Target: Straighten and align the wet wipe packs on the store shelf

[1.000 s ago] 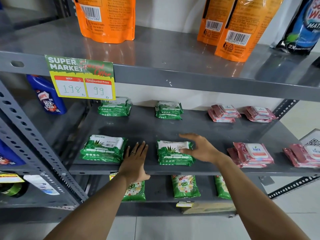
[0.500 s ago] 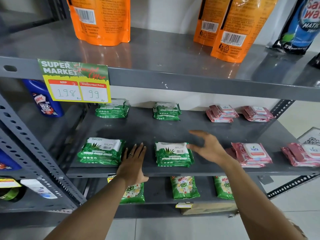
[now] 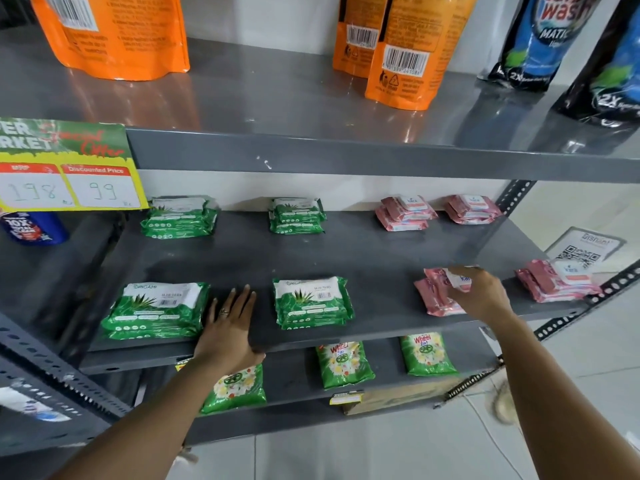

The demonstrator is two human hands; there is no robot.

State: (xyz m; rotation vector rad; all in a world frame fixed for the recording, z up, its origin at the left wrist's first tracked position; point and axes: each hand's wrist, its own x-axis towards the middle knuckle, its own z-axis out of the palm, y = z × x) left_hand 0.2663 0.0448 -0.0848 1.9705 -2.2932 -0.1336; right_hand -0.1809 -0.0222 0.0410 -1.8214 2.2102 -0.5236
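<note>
**Guide:** Pink is the colour under your right hand (image 3: pixel 479 294). That hand sits right of centre in the frame, its fingers closed over the top pack of a small pink stack (image 3: pixel 437 299) at the front edge of the grey metal shelf (image 3: pixel 363 258).

**Operator:** Which way does that stack lie?

**Guide:** Its long side runs roughly left to right, but the packs look fanned and a little askew, so I judge it needs squaring to the shelf edge. Your right hand is already on it. Your left hand (image 3: pixel 227 327) is well apart, lower left of centre, lying flat and relaxed on bare shelf with nothing in it.

**Operator:** What is around my left hand?

**Guide:** It rests between two green stacks. One green stack (image 3: pixel 156 311) is just beside it on the left; the other green stack (image 3: pixel 313 303) is near on the right.

**Operator:** And the rest?

**Guide:** Another pink stack (image 3: pixel 557 280) sits at the far right front. Four more stacks line the back wall, two green and two pink. Orange pouches (image 3: pixel 403 50) stand on the shelf above, a yellow price card (image 3: pixel 69 168) hangs at the left, and pale floor tiles show at lower right.
</note>
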